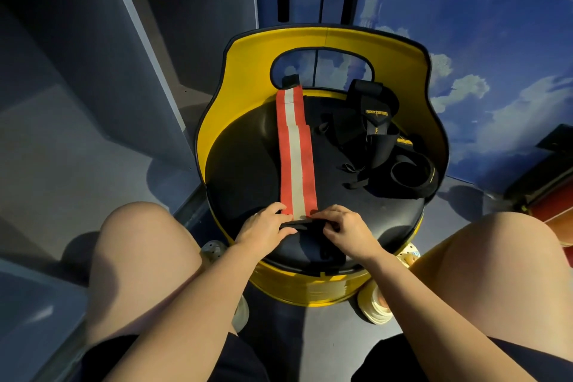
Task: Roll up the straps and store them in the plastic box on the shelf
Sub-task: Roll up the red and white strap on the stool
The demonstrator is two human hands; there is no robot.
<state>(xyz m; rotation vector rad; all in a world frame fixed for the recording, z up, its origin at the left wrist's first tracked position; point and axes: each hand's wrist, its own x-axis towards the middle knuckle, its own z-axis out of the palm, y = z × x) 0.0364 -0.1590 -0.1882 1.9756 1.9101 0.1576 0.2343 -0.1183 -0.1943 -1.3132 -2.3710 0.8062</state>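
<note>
there, strap [296, 152] end under hands [305, 228]

Round black seat [242, 170] of a yellow barrel chair [248, 77] carries the things; yellow back wall curves from 9 through 12 to 3 o'clock. Red strap with a pale centre stripe [296, 152] lies flat, running from 12 o'clock down to 6, its near end black. Heap of black straps with yellow labels [381, 146] lies at 2 o'clock, one looped end toward 3. Seat bare at 9 o'clock.
</note>
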